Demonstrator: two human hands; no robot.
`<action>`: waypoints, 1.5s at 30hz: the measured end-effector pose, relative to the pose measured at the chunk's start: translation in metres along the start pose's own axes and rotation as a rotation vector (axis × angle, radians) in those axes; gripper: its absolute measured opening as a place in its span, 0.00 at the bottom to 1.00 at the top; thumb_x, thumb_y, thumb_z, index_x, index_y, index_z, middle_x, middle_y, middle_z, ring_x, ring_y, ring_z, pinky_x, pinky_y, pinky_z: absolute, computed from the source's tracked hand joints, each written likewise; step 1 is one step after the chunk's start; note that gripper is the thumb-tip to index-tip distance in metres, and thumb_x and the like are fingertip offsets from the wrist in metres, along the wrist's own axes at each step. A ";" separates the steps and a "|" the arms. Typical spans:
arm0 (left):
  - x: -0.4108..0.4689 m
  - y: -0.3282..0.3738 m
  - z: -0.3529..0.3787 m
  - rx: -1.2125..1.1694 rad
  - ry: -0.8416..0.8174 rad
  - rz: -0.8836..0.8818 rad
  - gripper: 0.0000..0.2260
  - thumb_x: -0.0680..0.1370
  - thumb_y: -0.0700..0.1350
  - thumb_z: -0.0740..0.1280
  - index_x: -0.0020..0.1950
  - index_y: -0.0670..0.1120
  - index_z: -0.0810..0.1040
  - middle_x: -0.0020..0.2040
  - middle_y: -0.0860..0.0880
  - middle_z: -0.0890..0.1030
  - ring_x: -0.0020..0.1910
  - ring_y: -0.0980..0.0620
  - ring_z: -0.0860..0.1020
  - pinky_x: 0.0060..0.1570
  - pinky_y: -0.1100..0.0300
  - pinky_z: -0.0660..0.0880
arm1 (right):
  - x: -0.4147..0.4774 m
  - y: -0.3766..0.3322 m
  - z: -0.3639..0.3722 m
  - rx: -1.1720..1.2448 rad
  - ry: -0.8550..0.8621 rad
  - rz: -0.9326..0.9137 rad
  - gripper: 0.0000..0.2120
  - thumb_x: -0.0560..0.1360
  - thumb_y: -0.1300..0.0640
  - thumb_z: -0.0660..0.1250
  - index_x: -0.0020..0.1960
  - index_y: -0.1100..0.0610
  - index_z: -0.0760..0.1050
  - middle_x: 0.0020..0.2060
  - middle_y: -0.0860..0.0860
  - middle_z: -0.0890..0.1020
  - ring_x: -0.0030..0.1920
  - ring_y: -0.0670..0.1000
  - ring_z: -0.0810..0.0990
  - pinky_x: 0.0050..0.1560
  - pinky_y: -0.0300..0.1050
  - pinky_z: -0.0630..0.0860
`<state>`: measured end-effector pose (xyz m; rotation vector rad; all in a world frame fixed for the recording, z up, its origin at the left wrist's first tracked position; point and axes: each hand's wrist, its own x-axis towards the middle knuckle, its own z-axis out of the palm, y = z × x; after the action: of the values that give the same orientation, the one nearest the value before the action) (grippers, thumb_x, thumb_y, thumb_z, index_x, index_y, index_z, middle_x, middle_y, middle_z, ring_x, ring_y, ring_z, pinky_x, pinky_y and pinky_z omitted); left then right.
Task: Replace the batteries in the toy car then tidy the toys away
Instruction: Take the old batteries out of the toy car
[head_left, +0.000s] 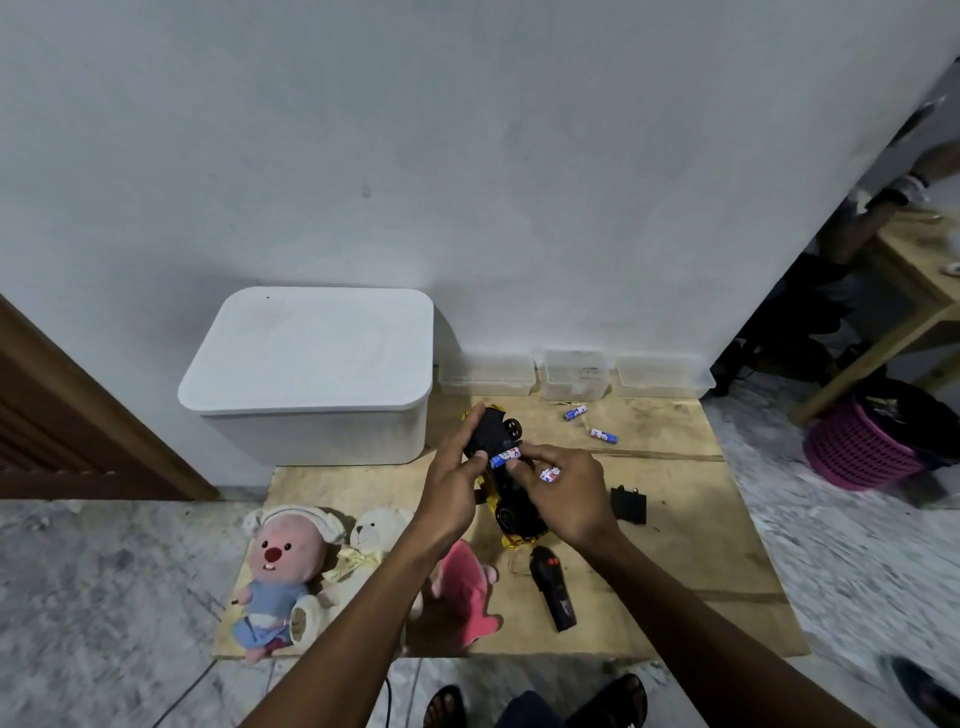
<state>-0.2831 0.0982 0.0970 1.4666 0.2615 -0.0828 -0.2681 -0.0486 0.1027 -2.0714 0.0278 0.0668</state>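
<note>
One battery (505, 457) lies across the upturned car (491, 431), which the left hand (449, 488) grips with curled fingers. The right hand (566, 493) pinches a spare (550, 474) at its three o'clock. Match polarity, then press it flat.

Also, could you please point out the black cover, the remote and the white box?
black cover (628, 505): head view, centre of panel.
remote (553, 590): head view, mid body.
white box (311, 348): head view, lid top.

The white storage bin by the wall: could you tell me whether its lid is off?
No, the white lid sits closed on top of the storage bin.
</note>
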 end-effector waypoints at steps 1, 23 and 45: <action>-0.001 0.000 0.000 0.006 -0.002 0.000 0.27 0.82 0.33 0.57 0.75 0.59 0.69 0.72 0.53 0.70 0.71 0.50 0.70 0.70 0.41 0.70 | 0.000 -0.002 0.000 0.037 0.001 0.033 0.12 0.75 0.54 0.73 0.58 0.54 0.83 0.52 0.48 0.84 0.51 0.44 0.82 0.45 0.30 0.78; 0.003 0.005 0.004 0.040 -0.093 0.047 0.27 0.82 0.33 0.58 0.76 0.57 0.68 0.71 0.50 0.69 0.69 0.51 0.71 0.61 0.59 0.75 | 0.004 -0.005 -0.005 0.350 0.002 0.276 0.10 0.74 0.49 0.73 0.48 0.55 0.80 0.46 0.53 0.84 0.45 0.49 0.84 0.41 0.49 0.82; 0.028 -0.030 0.005 -0.058 -0.006 -0.102 0.28 0.80 0.32 0.61 0.75 0.57 0.70 0.71 0.49 0.72 0.69 0.46 0.72 0.68 0.42 0.72 | 0.027 0.020 -0.012 0.813 -0.028 0.615 0.09 0.76 0.58 0.68 0.53 0.62 0.76 0.37 0.55 0.81 0.21 0.44 0.64 0.18 0.36 0.59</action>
<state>-0.2620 0.0929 0.0618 1.3946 0.3314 -0.1610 -0.2420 -0.0687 0.0893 -1.1890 0.5793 0.3931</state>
